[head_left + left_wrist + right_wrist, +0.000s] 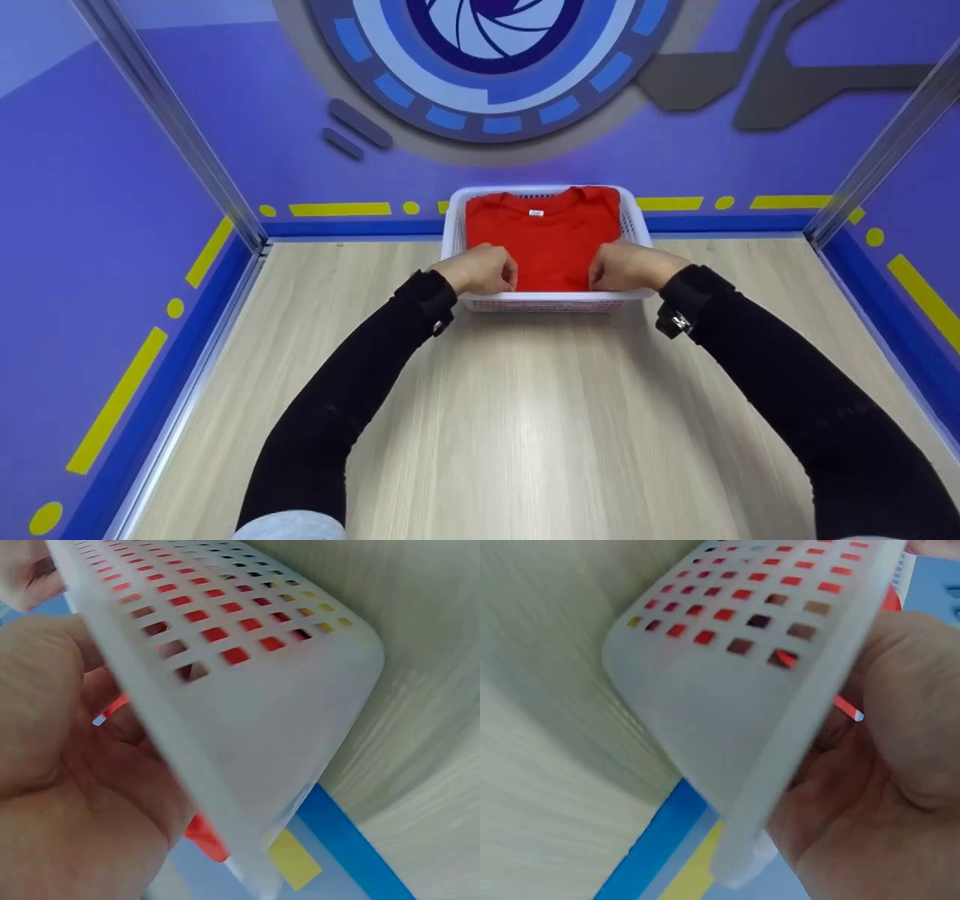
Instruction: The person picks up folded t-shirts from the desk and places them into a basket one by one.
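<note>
A red T-shirt (551,247), folded with its collar and white label at the far side, lies inside a white plastic basket (555,297). At the near left corner my left hand (481,270) reaches over the rim, its curled fingers gripping the shirt's edge. Mirroring it at the near right corner, my right hand (634,266) holds the shirt with fingers bent down into the basket. In the left wrist view the left palm (82,772) sits beside the basket rim, and red cloth shows at the fingers. From the right wrist, the basket wall (682,705) partly hides the fingertips.
The basket stands on a pale wood-grain table (517,420), close to the blue back wall (360,172). A blue side panel (112,247) borders the table on the left, another (900,210) on the right. Metal posts mark the corners.
</note>
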`<state>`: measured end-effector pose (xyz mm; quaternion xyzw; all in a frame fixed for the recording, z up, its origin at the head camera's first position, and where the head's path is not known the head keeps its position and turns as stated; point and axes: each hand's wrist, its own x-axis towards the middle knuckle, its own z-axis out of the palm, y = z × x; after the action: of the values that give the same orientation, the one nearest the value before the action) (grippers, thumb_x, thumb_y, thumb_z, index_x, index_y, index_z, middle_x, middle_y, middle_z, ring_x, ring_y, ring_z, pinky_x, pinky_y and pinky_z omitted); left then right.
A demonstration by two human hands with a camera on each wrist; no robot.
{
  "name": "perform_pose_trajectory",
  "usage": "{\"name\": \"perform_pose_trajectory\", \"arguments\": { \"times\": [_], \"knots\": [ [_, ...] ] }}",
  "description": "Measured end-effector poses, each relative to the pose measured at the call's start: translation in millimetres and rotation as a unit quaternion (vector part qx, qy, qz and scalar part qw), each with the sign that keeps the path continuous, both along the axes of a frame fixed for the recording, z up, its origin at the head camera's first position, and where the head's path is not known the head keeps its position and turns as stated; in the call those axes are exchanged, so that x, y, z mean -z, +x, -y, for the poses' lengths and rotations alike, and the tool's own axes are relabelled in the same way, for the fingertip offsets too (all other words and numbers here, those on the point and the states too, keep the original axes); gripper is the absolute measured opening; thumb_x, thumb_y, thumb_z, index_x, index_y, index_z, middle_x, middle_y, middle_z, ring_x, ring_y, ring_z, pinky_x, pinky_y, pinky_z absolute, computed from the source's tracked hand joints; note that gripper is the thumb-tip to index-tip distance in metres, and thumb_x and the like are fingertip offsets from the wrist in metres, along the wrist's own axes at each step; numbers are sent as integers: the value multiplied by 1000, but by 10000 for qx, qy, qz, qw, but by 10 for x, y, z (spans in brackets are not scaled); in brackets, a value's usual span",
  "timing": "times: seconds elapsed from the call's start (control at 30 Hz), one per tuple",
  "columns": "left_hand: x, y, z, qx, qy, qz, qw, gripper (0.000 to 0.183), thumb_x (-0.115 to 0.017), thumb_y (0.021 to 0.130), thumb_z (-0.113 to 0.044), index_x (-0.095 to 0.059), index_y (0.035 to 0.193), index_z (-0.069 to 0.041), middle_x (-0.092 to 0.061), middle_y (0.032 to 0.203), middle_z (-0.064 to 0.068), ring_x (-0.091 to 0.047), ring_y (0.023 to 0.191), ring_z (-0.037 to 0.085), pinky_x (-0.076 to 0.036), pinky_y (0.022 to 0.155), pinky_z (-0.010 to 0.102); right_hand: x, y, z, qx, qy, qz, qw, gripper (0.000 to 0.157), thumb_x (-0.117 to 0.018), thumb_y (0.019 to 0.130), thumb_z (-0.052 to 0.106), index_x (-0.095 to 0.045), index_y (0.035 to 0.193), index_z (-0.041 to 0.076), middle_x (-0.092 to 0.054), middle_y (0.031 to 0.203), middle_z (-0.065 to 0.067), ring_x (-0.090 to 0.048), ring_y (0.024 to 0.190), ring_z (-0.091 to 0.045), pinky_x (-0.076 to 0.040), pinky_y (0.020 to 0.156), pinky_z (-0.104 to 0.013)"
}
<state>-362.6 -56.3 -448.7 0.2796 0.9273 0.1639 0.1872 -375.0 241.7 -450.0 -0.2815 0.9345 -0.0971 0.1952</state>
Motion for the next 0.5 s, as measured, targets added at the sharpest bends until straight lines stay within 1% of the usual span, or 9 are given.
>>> {"name": "perform_pose_trajectory", "arguments": {
  "times": [0.13, 0.2, 0.27, 0.33, 0.4, 0.5],
  "knots": [
    [14, -23, -10, -162, -24, -72, 9998, 14, -73, 100, -11, -86, 97, -13, -83, 102, 4, -68, 112, 24, -57, 105, 42, 28, 8, 50, 176, 21, -83, 9998, 29, -63, 95, 2, -90, 98, 13, -85, 101, -7, -73, 105, -32, -60, 102, -52],
    [6, -19, 5, -248, -11, -143, 9996, 12, -75, 101, -14, -87, 98, -13, -83, 104, 5, -69, 113, 26, -57, 105, 43, 28, 27, 72, 244, -40, -235, 9994, 27, -65, 94, 2, -90, 95, 12, -85, 97, -7, -74, 103, -31, -61, 100, -52],
    [0, 3, 27, -328, -39, -258, 9991, 14, -76, 103, -19, -87, 98, -12, -83, 102, 7, -70, 108, 26, -58, 102, 44, 25, 57, 95, 332, -152, -444, 9983, 22, -68, 95, 4, -89, 90, 11, -84, 91, -6, -74, 97, -30, -61, 95, -50],
    [-8, 41, 54, -436, -10, -407, 9982, 16, -75, 104, -22, -85, 99, -11, -82, 99, 7, -70, 100, 25, -60, 96, 42, 15, 100, 118, 407, -317, -705, 9962, 18, -72, 97, 9, -87, 88, 10, -81, 84, -5, -73, 89, -27, -61, 88, -47],
    [-26, 97, 80, -573, 74, -590, 9966, 18, -74, 106, -25, -84, 101, -11, -81, 96, 6, -69, 94, 23, -60, 90, 41, -8, 158, 140, 533, -516, -944, 9928, 17, -74, 99, 13, -86, 87, 9, -77, 79, -3, -68, 81, -25, -57, 81, -42],
    [-73, 207, 97, -754, 333, -945, 9921, 20, -71, 108, -27, -84, 103, -12, -78, 93, 3, -67, 87, 20, -59, 83, 38, -64, 268, 159, 699, -880, -1270, 9855, 21, -72, 102, 18, -82, 86, 8, -68, 72, -2, -61, 72, -23, -50, 72, -38]
  ]
}}
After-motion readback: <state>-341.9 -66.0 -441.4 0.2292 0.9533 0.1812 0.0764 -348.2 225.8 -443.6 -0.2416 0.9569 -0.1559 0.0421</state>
